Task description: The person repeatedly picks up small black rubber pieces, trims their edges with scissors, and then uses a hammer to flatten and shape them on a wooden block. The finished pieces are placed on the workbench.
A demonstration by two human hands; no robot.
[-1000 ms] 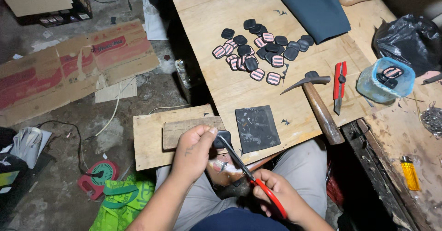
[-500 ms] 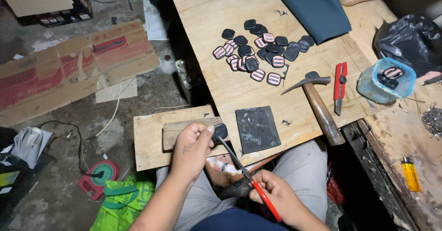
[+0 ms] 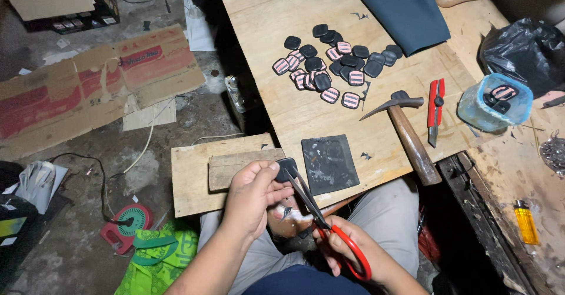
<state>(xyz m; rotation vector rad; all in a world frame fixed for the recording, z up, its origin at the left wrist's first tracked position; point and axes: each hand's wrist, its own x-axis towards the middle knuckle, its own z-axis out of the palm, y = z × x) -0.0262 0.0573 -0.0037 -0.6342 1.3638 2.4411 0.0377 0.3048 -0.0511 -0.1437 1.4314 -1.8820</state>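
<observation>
While I sit at the near edge of the plywood tabletop (image 3: 282, 12), little has shifted over the past second: my left hand (image 3: 253, 198) has crept slightly higher and still pinches a small black patch (image 3: 286, 167) just off that edge, over my lap. My right hand (image 3: 344, 248) keeps its fingers through the red handles of the scissors (image 3: 321, 218), blades parted around the patch's lower side, so the trimming looks mid-cut. A hammer (image 3: 406, 133) lies toward the right edge, a heap of patches (image 3: 332, 65) mid-board, untouched.
</observation>
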